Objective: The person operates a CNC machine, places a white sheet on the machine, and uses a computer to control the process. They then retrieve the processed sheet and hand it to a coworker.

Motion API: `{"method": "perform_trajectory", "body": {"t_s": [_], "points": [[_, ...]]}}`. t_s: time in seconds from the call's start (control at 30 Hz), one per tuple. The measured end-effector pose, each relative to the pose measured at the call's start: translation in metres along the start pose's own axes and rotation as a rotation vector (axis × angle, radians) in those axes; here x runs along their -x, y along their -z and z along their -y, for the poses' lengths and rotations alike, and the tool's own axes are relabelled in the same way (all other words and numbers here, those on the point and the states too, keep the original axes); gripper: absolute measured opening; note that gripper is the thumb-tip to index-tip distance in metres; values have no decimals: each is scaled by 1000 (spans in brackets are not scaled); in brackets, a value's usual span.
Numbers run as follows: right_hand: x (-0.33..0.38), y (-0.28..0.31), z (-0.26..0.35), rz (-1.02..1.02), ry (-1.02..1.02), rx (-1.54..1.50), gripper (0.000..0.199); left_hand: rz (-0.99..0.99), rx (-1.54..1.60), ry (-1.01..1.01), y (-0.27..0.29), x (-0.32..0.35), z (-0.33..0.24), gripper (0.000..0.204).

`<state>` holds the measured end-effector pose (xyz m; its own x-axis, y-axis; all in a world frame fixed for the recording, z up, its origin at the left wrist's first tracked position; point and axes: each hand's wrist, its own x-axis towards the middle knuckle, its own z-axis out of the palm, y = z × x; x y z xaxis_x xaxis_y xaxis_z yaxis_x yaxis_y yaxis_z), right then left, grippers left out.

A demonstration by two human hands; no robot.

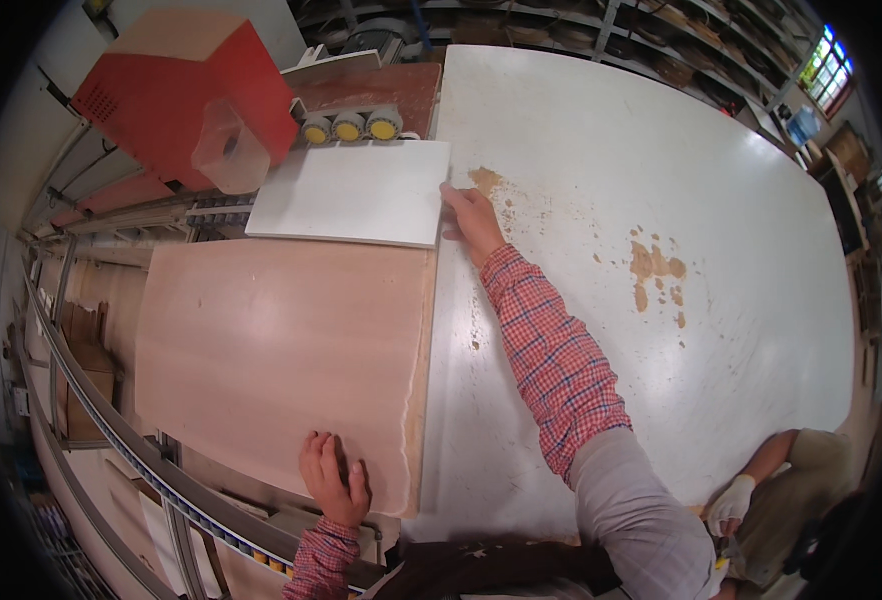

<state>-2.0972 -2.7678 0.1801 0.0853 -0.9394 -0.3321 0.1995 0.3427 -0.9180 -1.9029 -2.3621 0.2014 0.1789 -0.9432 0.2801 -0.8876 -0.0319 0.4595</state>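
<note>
A white rectangular board (351, 195) lies at the far left, close to several yellow-centred round rollers (349, 127) on a machine. My right hand (473, 218) is at the right edge of this board, its fingers curled against the edge. In front of the board lies a larger pale-brown wooden panel (281, 350), its right edge rough and lighter. My left hand (333, 480) rests on the near part of that panel, fingers loosely spread and holding nothing. Both forearms wear red checked sleeves.
A white worktable (581, 400) with worn brown patches spans the right. A red machine housing (196, 90) with a translucent plastic piece (231, 150) stands far left. A metal roller rail (151, 470) curves along the left. Another person's gloved hand (731, 505) is at lower right.
</note>
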Motion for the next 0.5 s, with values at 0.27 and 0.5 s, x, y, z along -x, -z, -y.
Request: {"method": "perform_trajectory", "body": {"t_s": [0.27, 0.5], "points": [[-10, 16, -7, -31, 82, -244, 22, -27, -1, -10, -1, 1, 0, 53], [132, 81, -26, -125, 39, -396, 14, -85, 275, -1, -9, -4, -11, 64]]}}
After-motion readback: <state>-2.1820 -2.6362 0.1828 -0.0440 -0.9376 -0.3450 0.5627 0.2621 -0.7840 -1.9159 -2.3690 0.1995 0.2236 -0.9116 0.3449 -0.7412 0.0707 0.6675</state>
